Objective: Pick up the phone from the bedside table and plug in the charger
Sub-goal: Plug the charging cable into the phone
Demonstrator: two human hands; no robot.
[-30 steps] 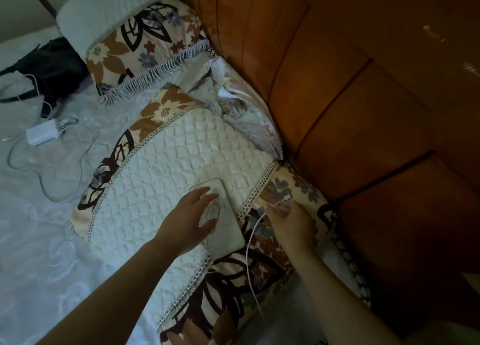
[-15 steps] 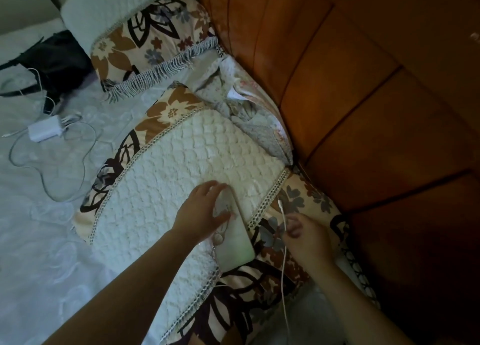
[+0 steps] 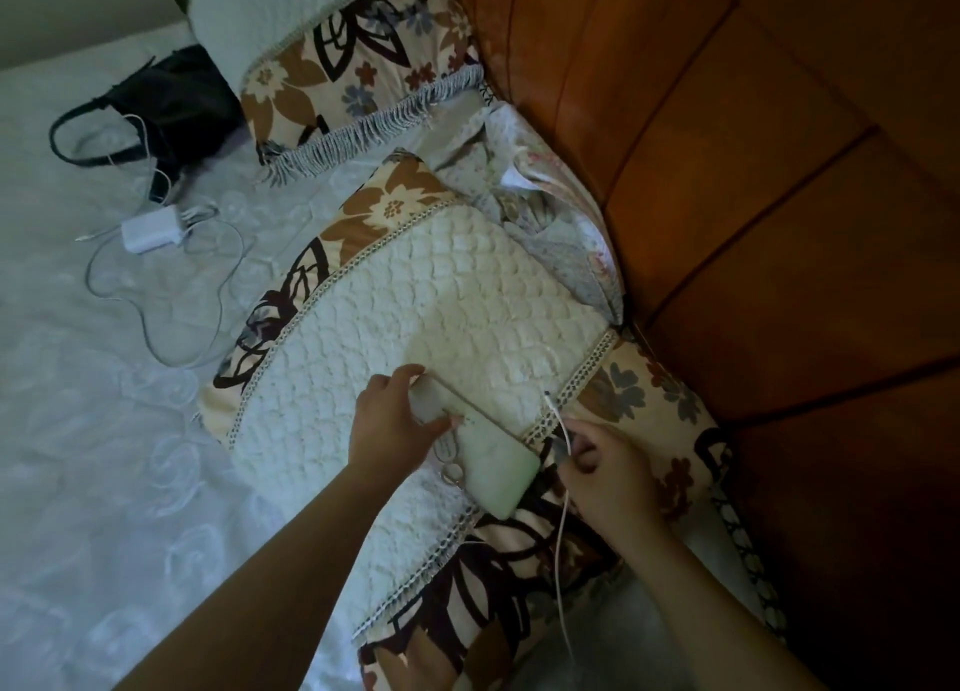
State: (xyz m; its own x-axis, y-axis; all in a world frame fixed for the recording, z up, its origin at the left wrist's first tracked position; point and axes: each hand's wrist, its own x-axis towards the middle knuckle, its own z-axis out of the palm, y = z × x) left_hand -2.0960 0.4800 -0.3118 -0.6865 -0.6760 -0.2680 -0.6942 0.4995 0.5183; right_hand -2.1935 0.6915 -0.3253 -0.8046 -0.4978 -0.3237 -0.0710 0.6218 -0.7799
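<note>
A pale green phone (image 3: 491, 456) with a ring holder on its back is tilted up on one long edge on the white quilted pillow (image 3: 415, 316). My left hand (image 3: 395, 420) grips its upper end. My right hand (image 3: 602, 472), just right of the phone's lower end, pinches a thin white charger cable (image 3: 562, 550). The cable's plug tip (image 3: 549, 398) points up, apart from the phone. The cable runs down past my right wrist and out of view.
A second floral pillow (image 3: 358, 61) lies farther up the bed. A white power adapter (image 3: 150, 230) with looped cables and a black handbag (image 3: 171, 103) lie on the white bedsheet at left. The brown padded headboard (image 3: 753, 222) fills the right side.
My left hand has closed on the phone's upper end and tipped it up from lying flat. My right hand has shifted the cable and now holds its plug tip upward beside the phone.
</note>
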